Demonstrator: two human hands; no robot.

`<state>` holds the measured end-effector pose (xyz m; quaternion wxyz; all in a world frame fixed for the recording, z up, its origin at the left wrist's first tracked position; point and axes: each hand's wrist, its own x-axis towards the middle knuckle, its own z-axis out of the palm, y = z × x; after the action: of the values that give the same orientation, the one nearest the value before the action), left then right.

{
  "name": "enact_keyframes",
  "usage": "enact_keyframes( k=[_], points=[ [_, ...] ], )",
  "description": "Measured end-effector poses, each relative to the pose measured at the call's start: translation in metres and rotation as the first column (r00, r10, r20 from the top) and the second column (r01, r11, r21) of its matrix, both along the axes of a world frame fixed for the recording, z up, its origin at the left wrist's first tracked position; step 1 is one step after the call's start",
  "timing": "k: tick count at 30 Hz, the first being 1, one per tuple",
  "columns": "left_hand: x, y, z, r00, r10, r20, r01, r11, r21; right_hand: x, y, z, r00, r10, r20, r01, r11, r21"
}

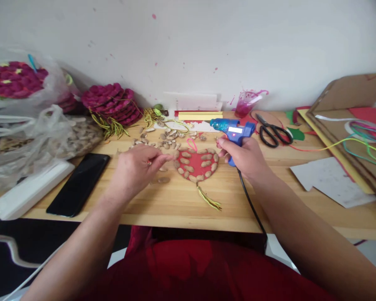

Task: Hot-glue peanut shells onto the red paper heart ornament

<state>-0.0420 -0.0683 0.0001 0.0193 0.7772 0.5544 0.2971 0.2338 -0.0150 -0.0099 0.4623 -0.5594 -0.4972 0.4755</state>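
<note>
A blue hot glue gun (235, 130) is gripped in my right hand (242, 154), its nozzle pointing left above the table. Below and left of it lies a red heart-shaped piece (198, 162), bordered with peanut shells and with short rows of them inside. A pink loop (192, 144) tops the heart, and a yellow-green tassel (209, 200) hangs from its lower tip. My left hand (141, 167) is closed in a pinch just beside the heart's left edge; what its fingers hold, if anything, is hidden. Loose peanut shells (169, 138) are scattered behind that hand.
A black phone (78, 184) and white power strip (33, 190) lie left, before a plastic bag of peanut shells (78, 133). Stacked magenta pieces (113, 102) stand behind. Scissors (272, 130), a cup (245, 104), cut paper (334, 179) and a cardboard box (347, 96) are right.
</note>
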Motion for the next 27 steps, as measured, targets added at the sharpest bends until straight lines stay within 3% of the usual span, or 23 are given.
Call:
enact_keyframes(
  k=[6,13,21,27],
  points=[
    [-0.033,-0.015,0.010,0.987,0.161,0.012,-0.161,0.987,-0.030,-0.002,0.000,0.001,0.998,-0.018,-0.063,0.019,1.000,0.015],
    [-0.060,-0.033,0.002,0.970,0.236,0.063,-0.234,0.972,-0.036,-0.002,0.000,0.003,0.996,-0.027,-0.088,0.027,1.000,0.001],
    [-0.064,-0.039,0.003,0.953,0.303,-0.013,-0.303,0.953,-0.025,-0.001,0.002,-0.001,0.994,-0.026,-0.105,0.028,0.999,0.016],
    [-0.057,-0.027,0.002,0.949,0.311,0.055,-0.307,0.949,-0.066,0.001,0.002,-0.002,0.995,-0.028,-0.096,0.029,1.000,0.011]
  ],
)
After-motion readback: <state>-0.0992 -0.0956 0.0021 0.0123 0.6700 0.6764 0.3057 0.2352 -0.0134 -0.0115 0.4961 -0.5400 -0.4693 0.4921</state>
